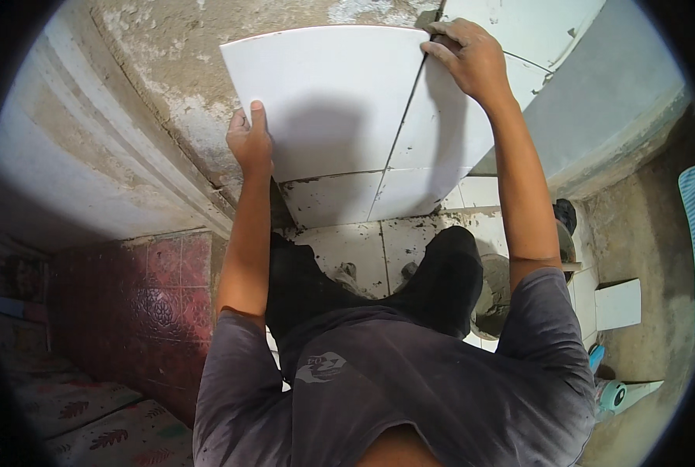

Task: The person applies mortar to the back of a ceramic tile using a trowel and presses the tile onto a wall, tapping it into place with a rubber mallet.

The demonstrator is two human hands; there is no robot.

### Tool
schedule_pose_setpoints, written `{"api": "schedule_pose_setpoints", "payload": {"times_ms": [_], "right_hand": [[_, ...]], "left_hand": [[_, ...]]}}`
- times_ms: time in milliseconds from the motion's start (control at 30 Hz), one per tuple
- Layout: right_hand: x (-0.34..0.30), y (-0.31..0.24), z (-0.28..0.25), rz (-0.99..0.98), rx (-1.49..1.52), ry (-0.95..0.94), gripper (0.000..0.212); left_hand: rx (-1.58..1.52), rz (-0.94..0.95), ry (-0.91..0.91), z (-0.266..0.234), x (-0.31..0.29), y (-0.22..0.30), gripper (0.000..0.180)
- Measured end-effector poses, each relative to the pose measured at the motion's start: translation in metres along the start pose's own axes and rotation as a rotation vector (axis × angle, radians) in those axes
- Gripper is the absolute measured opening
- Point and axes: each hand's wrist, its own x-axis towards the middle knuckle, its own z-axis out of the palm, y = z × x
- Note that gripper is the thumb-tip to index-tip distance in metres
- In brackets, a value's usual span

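A large white tile (pixel 324 86) stands against the wall in front of me, above a lower row of white tiles (pixel 332 199). My left hand (pixel 250 140) grips its left edge, thumb on the face and fingers partly hidden behind the edge. At the tile's upper right corner, my right hand (pixel 464 58) is closed, thumb and fingertips pinched at the corner beside the dark joint. Whether anything small sits between those fingertips is hidden. To the right of that joint is another white wall tile (pixel 448 117).
Bare rough mortar (pixel 168 47) covers the wall above and left. A round container of grey mortar (pixel 491 296) stands by my right knee. Farther right are a loose white tile piece (pixel 618 303) and a turquoise-lidded bottle (pixel 612 395). Red patterned floor tiles (pixel 160 303) lie left.
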Motion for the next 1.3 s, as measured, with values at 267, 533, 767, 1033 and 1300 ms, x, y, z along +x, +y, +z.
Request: {"api": "schedule_pose_setpoints", "payload": {"times_ms": [267, 533, 767, 1033, 1300], "right_hand": [[-0.002, 0.003, 0.003, 0.048, 0.020, -0.005, 0.026], [-0.001, 0.002, 0.002, 0.057, 0.005, -0.023, 0.024], [0.001, -0.003, -0.008, 0.076, 0.057, -0.080, 0.022], [0.015, 0.008, -0.025, 0.050, 0.043, -0.313, 0.028], [0.033, 0.008, -0.040, 0.192, 0.248, -0.436, 0.028]], "left_hand": [[0.044, -0.043, -0.109, -0.009, 0.007, 0.007, 0.033], [0.034, -0.039, -0.114, -0.008, 0.008, 0.005, 0.031], [0.177, -0.035, -0.055, -0.003, 0.001, 0.009, 0.030], [0.214, 0.056, -0.035, 0.006, -0.003, 0.009, 0.030], [0.147, -0.015, 0.007, 0.002, 0.000, -0.004, 0.032]]}}
